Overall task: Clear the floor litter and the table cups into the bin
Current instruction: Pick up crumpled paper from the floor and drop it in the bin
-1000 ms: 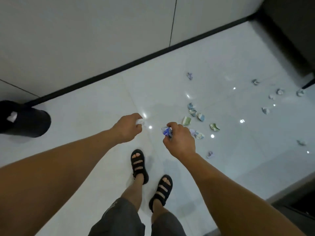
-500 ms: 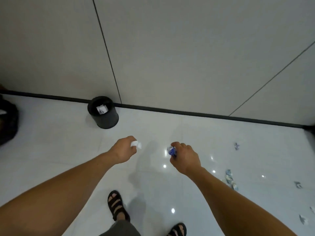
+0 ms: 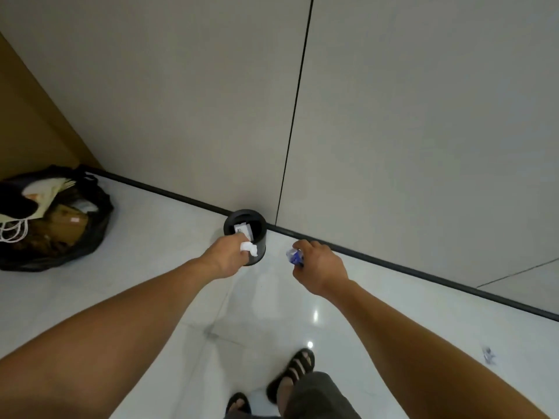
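Soft, even indoor light fills the view and leaves the wall rather dim. The glossy floor throws back small bright glints and carries faint shadows. Wide-angle bending slants the wall's seams. Near the lower edge the sandals and a litter scrap look blurred.

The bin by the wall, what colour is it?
The bin is black. The head view, the only one, shows it clearly.

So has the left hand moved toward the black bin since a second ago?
Yes. The left hand, gripping a white paper wad, has come right up to the bin, now overlapping its near rim; earlier they stood clearly apart.
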`<state>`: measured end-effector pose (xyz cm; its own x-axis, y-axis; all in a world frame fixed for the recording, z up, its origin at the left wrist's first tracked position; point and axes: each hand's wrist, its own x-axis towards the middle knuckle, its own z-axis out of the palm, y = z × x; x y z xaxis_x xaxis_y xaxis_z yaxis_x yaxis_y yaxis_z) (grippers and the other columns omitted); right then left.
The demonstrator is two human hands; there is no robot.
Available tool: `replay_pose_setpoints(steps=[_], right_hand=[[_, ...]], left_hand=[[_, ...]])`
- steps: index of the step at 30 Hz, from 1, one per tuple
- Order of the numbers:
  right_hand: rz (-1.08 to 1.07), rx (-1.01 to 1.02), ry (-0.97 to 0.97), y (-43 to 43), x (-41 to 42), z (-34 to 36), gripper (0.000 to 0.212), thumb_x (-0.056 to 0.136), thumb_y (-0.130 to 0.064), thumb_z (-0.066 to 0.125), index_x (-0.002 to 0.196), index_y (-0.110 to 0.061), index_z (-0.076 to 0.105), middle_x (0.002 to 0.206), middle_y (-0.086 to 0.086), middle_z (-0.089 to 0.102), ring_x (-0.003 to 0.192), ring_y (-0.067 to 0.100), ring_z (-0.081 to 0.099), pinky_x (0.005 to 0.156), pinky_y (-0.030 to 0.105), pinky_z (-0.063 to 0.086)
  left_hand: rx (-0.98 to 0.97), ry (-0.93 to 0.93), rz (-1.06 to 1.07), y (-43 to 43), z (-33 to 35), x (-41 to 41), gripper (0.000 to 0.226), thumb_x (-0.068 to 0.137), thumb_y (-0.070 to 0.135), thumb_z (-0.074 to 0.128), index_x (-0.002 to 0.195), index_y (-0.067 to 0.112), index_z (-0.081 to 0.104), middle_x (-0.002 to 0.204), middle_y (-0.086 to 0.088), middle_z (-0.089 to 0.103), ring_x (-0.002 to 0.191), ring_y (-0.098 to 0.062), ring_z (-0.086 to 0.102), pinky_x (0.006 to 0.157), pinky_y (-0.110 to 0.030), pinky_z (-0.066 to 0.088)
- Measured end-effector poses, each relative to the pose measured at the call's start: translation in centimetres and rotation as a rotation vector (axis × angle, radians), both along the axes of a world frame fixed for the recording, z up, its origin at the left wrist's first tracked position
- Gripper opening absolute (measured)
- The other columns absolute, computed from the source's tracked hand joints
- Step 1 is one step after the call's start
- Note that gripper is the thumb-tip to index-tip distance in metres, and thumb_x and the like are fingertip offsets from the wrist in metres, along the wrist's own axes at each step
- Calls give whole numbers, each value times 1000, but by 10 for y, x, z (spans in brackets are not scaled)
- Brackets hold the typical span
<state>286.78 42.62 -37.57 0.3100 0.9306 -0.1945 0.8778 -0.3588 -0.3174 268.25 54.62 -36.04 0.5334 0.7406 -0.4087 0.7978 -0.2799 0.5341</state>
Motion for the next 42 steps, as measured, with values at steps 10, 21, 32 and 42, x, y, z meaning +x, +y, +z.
replay_pose_setpoints(steps=[10, 21, 32, 42], right_hand=[[140, -15, 67, 174, 45, -15, 39, 91, -30, 52, 130, -25, 47, 115, 5, 58, 103, 26, 54, 85, 36, 48], [42, -158, 164, 300, 71, -66, 44, 93, -32, 55, 135, -25, 44, 126, 3, 56, 113, 23, 52, 92, 33, 46], [-328, -299, 263, 405, 45, -232, 45, 92, -35, 55, 134, -28, 43, 122, -1, 55, 105, 17, 54, 86, 31, 51], [-510, -320, 393, 440, 55, -452, 68, 90, -45, 60, 146, -22, 30, 138, 8, 44, 120, 29, 49, 96, 45, 50]], left_hand=[[-1, 63, 91, 133, -4, 31, 28, 95, 16, 50, 123, 9, 53, 115, -14, 61, 102, -29, 58, 83, -32, 46], [-133, 51, 106, 284, -66, 61, 33, 95, 20, 53, 126, 7, 50, 121, -14, 58, 108, -28, 55, 83, -28, 43], [-272, 185, -78, 402, -242, 92, 32, 93, 21, 53, 122, 8, 52, 119, -14, 60, 106, -29, 58, 85, -33, 47], [-270, 276, -97, 416, -455, 109, 64, 82, 30, 68, 136, 11, 38, 125, -16, 48, 109, -33, 55, 84, -35, 45]])
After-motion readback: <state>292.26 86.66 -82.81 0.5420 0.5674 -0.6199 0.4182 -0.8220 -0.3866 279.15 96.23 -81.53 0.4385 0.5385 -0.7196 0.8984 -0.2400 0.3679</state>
